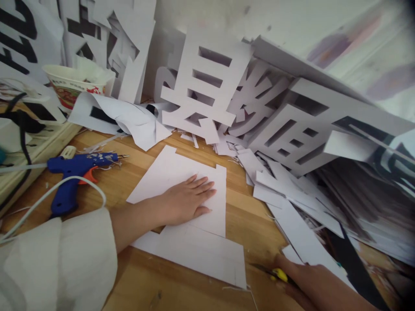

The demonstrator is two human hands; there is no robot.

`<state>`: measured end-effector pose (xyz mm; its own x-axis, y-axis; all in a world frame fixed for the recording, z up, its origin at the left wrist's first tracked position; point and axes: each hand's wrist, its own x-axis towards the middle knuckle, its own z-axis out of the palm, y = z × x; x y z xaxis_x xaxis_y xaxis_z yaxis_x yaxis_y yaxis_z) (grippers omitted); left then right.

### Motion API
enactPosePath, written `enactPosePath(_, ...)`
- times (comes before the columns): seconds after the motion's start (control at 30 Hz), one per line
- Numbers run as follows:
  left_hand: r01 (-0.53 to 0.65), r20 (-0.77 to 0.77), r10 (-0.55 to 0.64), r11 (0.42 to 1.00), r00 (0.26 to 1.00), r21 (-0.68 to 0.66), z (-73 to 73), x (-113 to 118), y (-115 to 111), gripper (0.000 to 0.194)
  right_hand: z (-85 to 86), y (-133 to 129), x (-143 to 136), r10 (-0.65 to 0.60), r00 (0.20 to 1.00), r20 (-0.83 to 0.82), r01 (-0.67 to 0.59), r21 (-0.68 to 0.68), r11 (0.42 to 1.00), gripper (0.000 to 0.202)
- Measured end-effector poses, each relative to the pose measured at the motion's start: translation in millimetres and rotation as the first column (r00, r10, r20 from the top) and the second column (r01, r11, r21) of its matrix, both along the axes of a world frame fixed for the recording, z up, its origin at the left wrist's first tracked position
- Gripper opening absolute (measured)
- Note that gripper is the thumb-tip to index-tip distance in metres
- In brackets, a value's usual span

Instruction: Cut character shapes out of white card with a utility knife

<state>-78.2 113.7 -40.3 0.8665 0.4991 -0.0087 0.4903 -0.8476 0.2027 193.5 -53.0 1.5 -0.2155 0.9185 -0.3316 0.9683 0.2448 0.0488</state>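
My left hand (188, 201) lies flat with its fingers spread on a white cut-out board (212, 220) on the wooden table. The board has notched edges and a wider strip at its near end. At the lower right, my right hand (301, 278) is wrapped round a yellow and black utility knife (279, 274). Its dark blade points left toward the board's near right corner, apart from it. Part of the knife's handle is hidden in my fingers.
A blue glue gun (66, 185) with an orange trigger lies at the left by a power strip (39, 160). A paper food tub (78, 84) stands behind. Large white cut-out characters (207, 77) lean on the wall. White offcuts (298, 224) are heaped at the right.
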Motion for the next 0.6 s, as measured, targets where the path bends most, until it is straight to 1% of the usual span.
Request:
enactPosePath(0.07,0.003,0.002,-0.003,1.0,1.0,0.003,0.1,1,0,0.054,0.4,6,-7,0.026,0.999,-0.022,-0.027,-0.028,0.999,0.016)
enactPosePath(0.13,-0.004,0.011,0.004,1.0,1.0,0.01,-0.3,2,-1,0.054,0.8,13,-22,0.057,0.997,-0.045,-0.059,-0.044,0.997,0.011)
enactPosePath(0.17,-0.01,0.017,0.01,1.0,1.0,0.015,-0.5,2,-1,0.053,1.1,17,-32,0.07,0.996,-0.053,-0.073,-0.042,0.996,0.01)
enactPosePath(0.27,-0.028,0.049,0.027,0.999,0.998,0.026,-1.4,0,-2,0.052,1.7,31,-68,0.107,0.992,-0.065,-0.109,-0.025,0.994,0.015)
enactPosePath(0.4,-0.022,0.111,0.018,0.999,0.994,0.035,-1.4,-2,-4,0.051,4.4,49,-111,0.178,0.981,-0.074,-0.18,-0.023,0.983,0.014)
enactPosePath(0.5,-0.02,0.126,0.015,0.999,0.992,0.036,-1.1,-3,-4,0.05,9.1,55,-128,0.202,0.979,-0.017,-0.202,-0.023,0.979,0.015)
enactPosePath(0.6,-0.025,0.131,0.02,0.999,0.991,0.039,-1.4,-3,-4,0.05,13.0,55,-131,0.217,0.976,0.031,-0.216,-0.034,0.976,0.016)
